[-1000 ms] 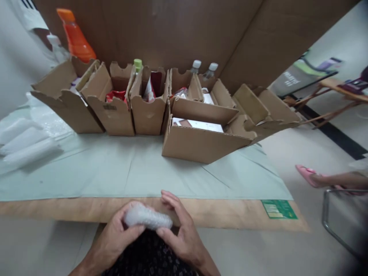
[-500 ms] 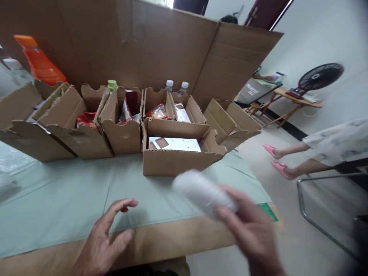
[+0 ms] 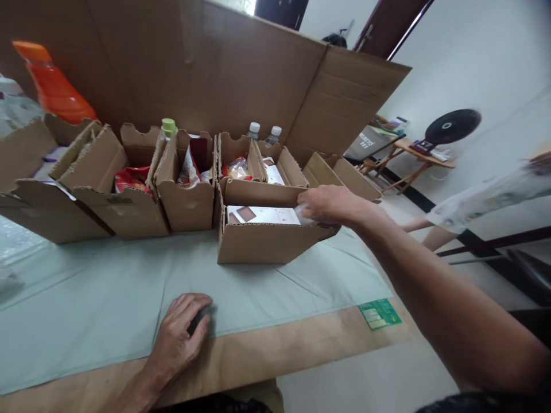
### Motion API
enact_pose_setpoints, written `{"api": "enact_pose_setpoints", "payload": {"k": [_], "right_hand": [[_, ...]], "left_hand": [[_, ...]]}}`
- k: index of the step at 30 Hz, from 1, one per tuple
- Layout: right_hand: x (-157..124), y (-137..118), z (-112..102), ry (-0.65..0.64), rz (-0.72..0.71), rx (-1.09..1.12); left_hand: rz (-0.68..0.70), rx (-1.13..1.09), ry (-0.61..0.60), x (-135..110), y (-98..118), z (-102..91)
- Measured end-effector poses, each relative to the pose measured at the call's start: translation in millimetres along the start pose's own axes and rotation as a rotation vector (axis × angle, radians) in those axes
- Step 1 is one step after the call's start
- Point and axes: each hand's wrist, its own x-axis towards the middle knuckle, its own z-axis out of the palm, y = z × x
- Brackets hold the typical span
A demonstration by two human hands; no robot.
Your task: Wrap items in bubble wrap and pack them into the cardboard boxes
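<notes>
Wrap (image 3: 303,214), partly hidden, seemingly beneath right grip (image 3: 328,204)

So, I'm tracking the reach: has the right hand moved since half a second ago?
Yes: the right hand has moved forward, away from the table's wooden edge, to the right end of the front cardboard box.

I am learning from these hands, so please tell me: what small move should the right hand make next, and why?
Probably the right hand should lower the clear-wrapped item slightly, then loosen its grip: the wrapping shows at the open top of the front cardboard box, just right of the white printed carton, though the fingers hide most of it.
</notes>
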Motion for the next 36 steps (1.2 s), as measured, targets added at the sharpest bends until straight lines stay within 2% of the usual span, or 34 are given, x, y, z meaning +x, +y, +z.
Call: {"api": "enact_pose_setpoints", "payload": {"k": [5, 10, 13, 15, 17, 19, 20, 22, 25, 27, 29, 31, 32, 34, 36], "right_hand": [[-1.3, 12.0, 6.5, 0.102, -0.11, 0.065], [3.6, 2.8, 17.7, 0.042, -0.133, 0.026], [-9.5, 5.7, 18.2, 0.102, -0.158, 0.107], [-34.9, 15.2, 20.2, 0.263, -0.116, 0.248], [-67.6, 27.7, 30.4, 0.537, -0.013, 0.426], [-95.7, 38.1, 52.0, 0.784, 0.108, 0.595], [-104.6, 40.9, 66.5, 0.849, 0.144, 0.676], [-108.3, 39.2, 99.3, 0.833, 0.143, 0.852], [-84.6, 19.9, 142.7, 0.63, 0.019, 1.1], [-64.9, 1.0, 160.2, 0.54, -0.028, 1.22], [-57.1, -18.1, 169.5, 0.524, -0.025, 1.311], [-68.5, -36.0, 175.4, 0.542, 0.002, 1.371], [-81.1, -44.8, 178.1, 0.551, 0.013, 1.385], [-114.3, -63.6, 182.7, 0.569, 0.029, 1.383], [-145.8, -85.5, 182.9, 0.588, 0.004, 1.377]], "left_hand": [[0.057, 0.025, 0.001, -2.3, -4.7, 2.8], [0.075, 0.031, 0.01, -1.6, -6.1, 5.0], [0.039, -0.002, 0.013, -2.7, -3.5, 1.8], [-0.044, -0.012, 0.025, -3.5, 0.8, -5.4], [-0.162, -0.008, 0.044, -1.7, 7.1, -16.1], [-0.289, -0.008, 0.057, 6.0, 13.9, -26.0], [-0.347, -0.018, 0.053, 12.7, 16.9, -28.8], [-0.408, -0.071, 0.04, 32.0, 21.1, -27.1], [-0.378, -0.214, 0.001, 70.7, 25.1, -5.1], [-0.341, -0.323, -0.032, 94.0, 29.3, 15.2], [-0.321, -0.412, -0.042, 104.5, 35.7, 30.5], [-0.324, -0.455, -0.032, 93.7, 42.5, 34.2], [-0.346, -0.455, -0.033, 79.3, 45.0, 31.0], [-0.422, -0.431, -0.06, 35.7, 46.2, 14.8], [-0.525, -0.388, -0.025, -13.9, 40.8, -11.9]]}}
